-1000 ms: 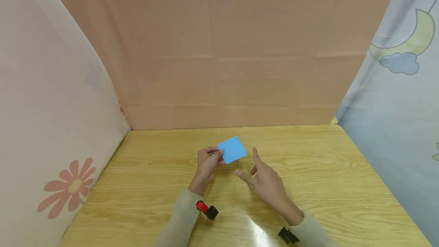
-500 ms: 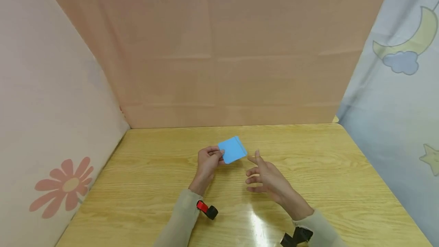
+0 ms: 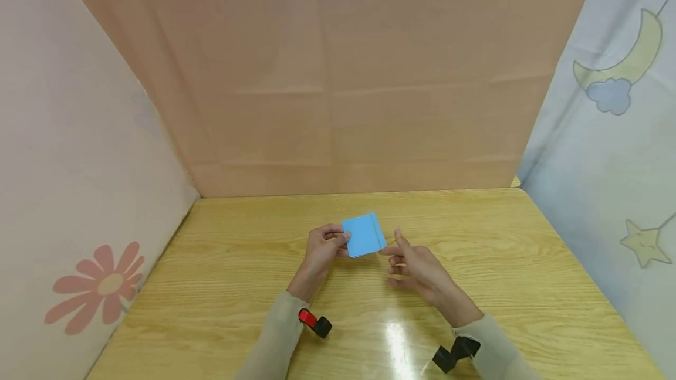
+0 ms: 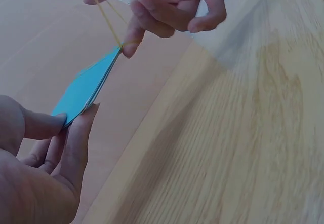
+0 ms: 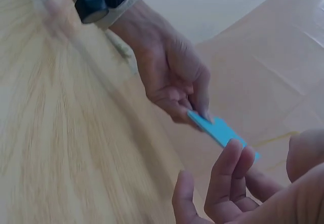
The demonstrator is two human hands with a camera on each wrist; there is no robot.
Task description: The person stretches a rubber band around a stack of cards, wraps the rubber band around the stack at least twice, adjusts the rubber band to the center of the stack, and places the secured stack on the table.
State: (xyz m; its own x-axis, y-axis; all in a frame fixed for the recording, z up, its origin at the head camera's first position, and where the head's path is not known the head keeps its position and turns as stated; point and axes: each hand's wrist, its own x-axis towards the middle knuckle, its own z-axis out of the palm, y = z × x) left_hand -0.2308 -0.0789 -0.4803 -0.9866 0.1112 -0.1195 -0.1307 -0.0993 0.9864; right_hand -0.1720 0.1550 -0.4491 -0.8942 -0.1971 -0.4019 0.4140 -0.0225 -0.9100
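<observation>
My left hand (image 3: 323, 246) pinches a thin stack of light-blue square cards (image 3: 363, 236) by its left edge, thumb on top and fingers beneath. The stack is held above the table; its layered edge shows in the left wrist view. A thin yellow rubber band (image 4: 107, 19) runs from the stack's far corner to the thumb and index finger of my right hand (image 3: 422, 271), stretched between them. That hand's index fingertip is at the stack's near right corner, and the other fingers are loosely bent, holding nothing. A narrow line crosses the cards near their right edge.
The wooden table (image 3: 222, 304) lies under both hands. A plain peach cloth (image 3: 327, 104) hangs along its far edge. Patterned cloths stand at the left (image 3: 79, 163) and right (image 3: 591, 163). Black wrist straps (image 3: 456, 353) sit on the sleeves.
The right hand has turned, its fingers fanning out, and come to the stack's right corner. The stack has shifted slightly right and turned a little. A line now shows across its right side.
</observation>
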